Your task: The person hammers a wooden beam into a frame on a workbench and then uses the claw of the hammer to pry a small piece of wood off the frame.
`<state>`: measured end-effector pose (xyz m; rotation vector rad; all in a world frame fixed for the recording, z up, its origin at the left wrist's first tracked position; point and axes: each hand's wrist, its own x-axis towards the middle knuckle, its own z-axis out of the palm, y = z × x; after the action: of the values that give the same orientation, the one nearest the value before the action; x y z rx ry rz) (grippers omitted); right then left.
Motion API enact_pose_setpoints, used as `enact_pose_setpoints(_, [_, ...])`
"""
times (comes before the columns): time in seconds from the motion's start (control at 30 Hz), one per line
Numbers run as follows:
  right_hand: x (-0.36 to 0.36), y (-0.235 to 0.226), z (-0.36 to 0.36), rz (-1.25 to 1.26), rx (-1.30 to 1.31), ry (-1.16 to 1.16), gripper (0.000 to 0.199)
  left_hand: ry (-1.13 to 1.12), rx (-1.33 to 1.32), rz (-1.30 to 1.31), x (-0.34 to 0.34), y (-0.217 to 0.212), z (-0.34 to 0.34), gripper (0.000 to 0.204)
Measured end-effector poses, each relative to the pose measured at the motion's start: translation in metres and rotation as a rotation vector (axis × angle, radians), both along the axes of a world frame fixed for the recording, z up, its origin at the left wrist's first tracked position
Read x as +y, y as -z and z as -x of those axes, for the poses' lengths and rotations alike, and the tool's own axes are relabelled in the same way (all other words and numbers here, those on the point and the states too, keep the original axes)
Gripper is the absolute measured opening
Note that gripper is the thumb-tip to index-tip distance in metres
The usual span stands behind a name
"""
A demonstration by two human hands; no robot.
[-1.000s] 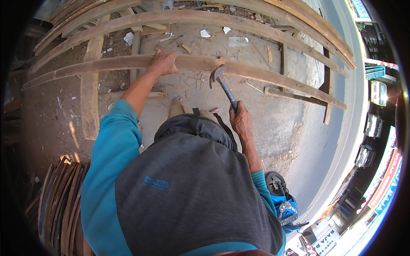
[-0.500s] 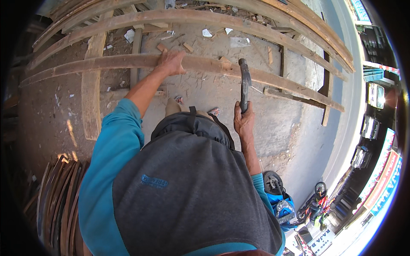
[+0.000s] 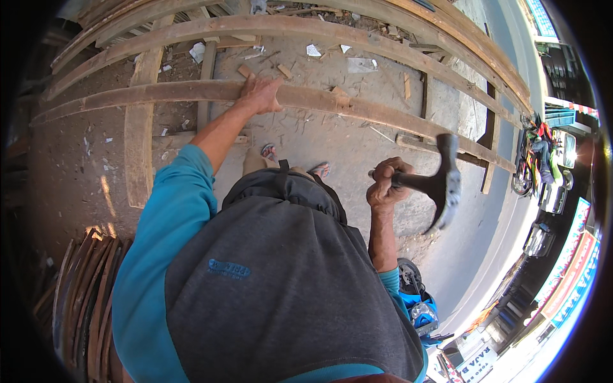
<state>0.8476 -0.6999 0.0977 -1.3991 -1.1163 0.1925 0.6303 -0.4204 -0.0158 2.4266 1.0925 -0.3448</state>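
A long, narrow wooden beam (image 3: pixel 377 110) runs across in front of me, and my left hand (image 3: pixel 260 96) grips it left of its middle, fingers over the far edge. Off to the right, my right hand (image 3: pixel 388 182) is closed round the handle of a claw hammer (image 3: pixel 442 185). The hammer is raised, apart from the beam, its dark metal head pointing right and its claw toward me. A small wood chip (image 3: pixel 340 92) lies at the beam's far edge, between my left hand and the hammer.
Another long beam (image 3: pixel 306 27) and stacked timber lie farther off. Crosswise planks (image 3: pixel 142 127) pass under the beams. Wood scraps and paper litter the ground. Curved wood pieces (image 3: pixel 83 300) stand at lower left. A blue motorbike (image 3: pixel 421 313) is close on my right, with a road beyond.
My right hand has swung the hammer up and right, away from the beam, turning its head outward. My left hand keeps its grip. A motorbike on the road has moved farther up the view.
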Motion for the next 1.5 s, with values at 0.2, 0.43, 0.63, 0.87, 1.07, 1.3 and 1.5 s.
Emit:
enact_pose_setpoints(0.2, [-0.011, 0.045, 0.006, 0.919, -0.041, 0.215, 0.042, 0.004, -0.015, -0.019, 0.005, 0.005, -0.009, 0.077])
enact_pose_setpoints(0.43, [0.043, -0.108, 0.03, -0.052, 0.116, 0.062, 0.034, -0.044, -0.117, -0.059, 0.0, 0.015, 0.005, 0.074])
enact_pose_setpoints(0.63, [-0.004, 0.018, 0.007, 0.469, -0.22, 0.216, 0.036, -0.004, 0.011, 0.041, 0.008, -0.007, -0.005, 0.074])
enact_pose_setpoints(0.87, [0.025, -0.038, 0.016, 0.888, 0.019, 0.098, 0.04, -0.014, -0.065, -0.032, 0.004, 0.007, -0.001, 0.073])
enact_pose_setpoints(1.07, [0.058, -0.115, 0.02, -0.228, 0.055, -0.103, 0.04, -0.02, -0.063, -0.044, 0.007, 0.007, 0.0, 0.074])
enact_pose_setpoints(1.3, [-0.017, 0.061, -0.015, 1.207, -0.115, 0.142, 0.041, -0.001, -0.053, 0.015, 0.014, -0.003, -0.009, 0.079])
enact_pose_setpoints(1.5, [0.035, -0.074, 0.016, 0.422, 0.309, 0.226, 0.038, -0.013, -0.099, -0.041, 0.015, 0.011, -0.002, 0.07])
